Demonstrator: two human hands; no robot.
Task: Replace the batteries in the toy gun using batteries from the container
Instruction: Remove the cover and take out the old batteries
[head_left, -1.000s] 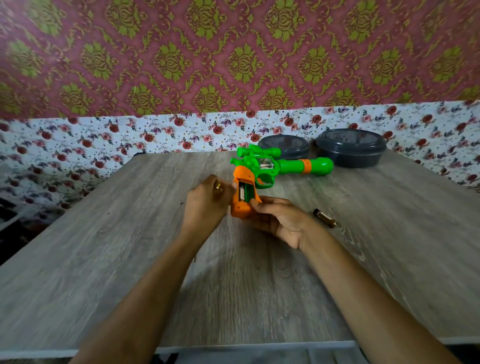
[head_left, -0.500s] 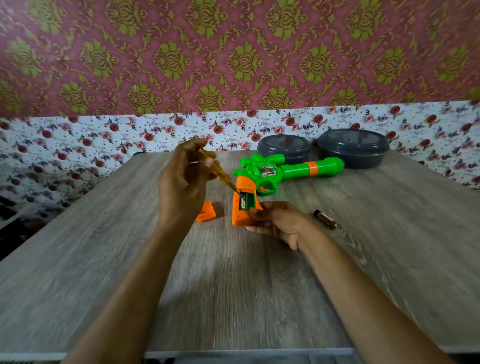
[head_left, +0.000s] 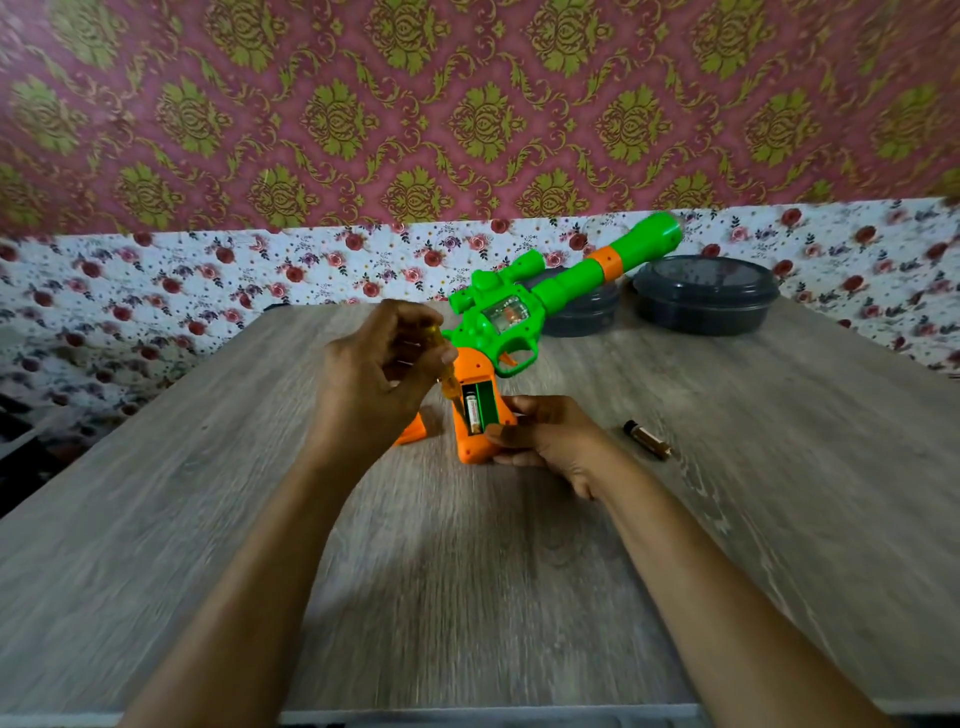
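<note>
Toy gun (head_left: 519, 322) tilted muzzle-up on the table (head_left: 467, 571), orange grip clasped by the right hand (head_left: 540, 436). Left hand (head_left: 374, 384) pinches a small screwdriver (head_left: 449, 384), tip at the open compartment's battery (head_left: 472, 413) (a second battery (head_left: 647, 439) lies loose nearby). Advise levering gently from one end, grip braced.

A pale grey wood-grain tabletop (head_left: 467, 597) is stretching back toward the wall, where maroon wallpaper with olive-gold damask medallions (head_left: 467, 104) is sitting above a white band of red-rose floral paper (head_left: 156, 280).
</note>
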